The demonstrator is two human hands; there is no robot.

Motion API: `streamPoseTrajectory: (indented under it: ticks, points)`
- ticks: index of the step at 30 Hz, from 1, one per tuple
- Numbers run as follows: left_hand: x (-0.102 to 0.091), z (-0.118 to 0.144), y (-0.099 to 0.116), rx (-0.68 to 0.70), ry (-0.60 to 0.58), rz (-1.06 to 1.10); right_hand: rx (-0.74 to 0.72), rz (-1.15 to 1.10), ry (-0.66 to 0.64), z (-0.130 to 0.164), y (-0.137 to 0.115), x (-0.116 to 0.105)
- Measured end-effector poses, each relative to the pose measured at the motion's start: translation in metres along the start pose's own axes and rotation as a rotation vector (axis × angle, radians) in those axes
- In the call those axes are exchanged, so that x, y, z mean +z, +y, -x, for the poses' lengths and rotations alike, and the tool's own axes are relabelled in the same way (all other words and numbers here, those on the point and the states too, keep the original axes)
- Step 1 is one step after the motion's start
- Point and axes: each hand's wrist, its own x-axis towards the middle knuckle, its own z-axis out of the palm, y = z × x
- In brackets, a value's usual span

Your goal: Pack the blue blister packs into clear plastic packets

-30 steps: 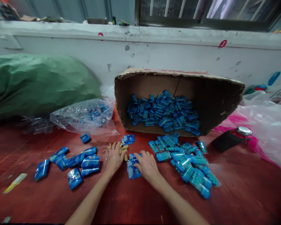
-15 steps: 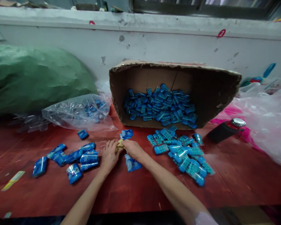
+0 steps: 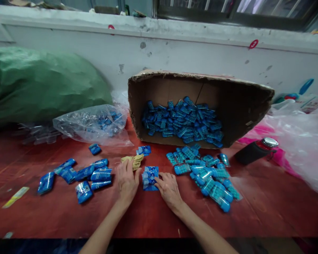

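Beyond blue packets [image 3: 150, 173] — carton [image 3: 245, 109], green sack [image 3: 47, 84], bottle [image 3: 250, 152]

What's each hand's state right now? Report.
Left hand: open, fingers at the crumpled yellowish bundle.
Right hand: half-curled at the flat, rectangular blue printed cards; grip can't be told.

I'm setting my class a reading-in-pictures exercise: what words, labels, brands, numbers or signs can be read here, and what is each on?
"3": on the red sticker on the wall, below the window.
Second red sticker, further left: mark unreadable.
Blue packets at left: print too small and blurred.
Flat blue cards in the middle: print too small.
No word or brand can be read.
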Motion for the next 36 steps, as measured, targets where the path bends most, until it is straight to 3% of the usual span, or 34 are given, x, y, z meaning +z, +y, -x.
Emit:
streamPoseTrajectory:
  ticks: [2, 5, 9, 15, 18, 21, 32, 36]
  points:
    - [-0.012, 0.020, 0.011, -0.096, -0.038, 0.240, 0.019, 0.009, 0.001, 0.000, -0.001, -0.001]
    - [-0.021, 0.046, 0.024, -0.399, -0.113, 0.524, 0.036, -0.005, 0.007, 0.000, -0.002, -0.007]
    - [-0.019, 0.058, 0.032, -0.715, -0.165, 0.750, 0.086, -0.186, 0.100, 0.006, -0.009, -0.023]
    - [-0.016, 0.053, 0.039, -0.834, -0.346, 1.074, 0.183, -0.810, 0.130, 0.013, -0.025, -0.028]
    - [-0.015, 0.054, 0.041, -0.897, -0.314, 1.178, 0.419, -1.240, 0.072, 0.010, -0.026, -0.017]
    - [-0.011, 0.057, 0.043, -0.915, -0.276, 1.210, 0.556, -1.471, -0.028, 0.008, -0.027, -0.008]
    - [-0.001, 0.051, 0.050, -0.974, -0.230, 1.308, 0.631, -1.373, 0.147, 0.007, -0.042, 0.006]
    - [-0.003, 0.048, 0.052, -1.003, -0.251, 1.337, 0.521, -1.139, 0.202, 0.008, -0.044, 0.008]
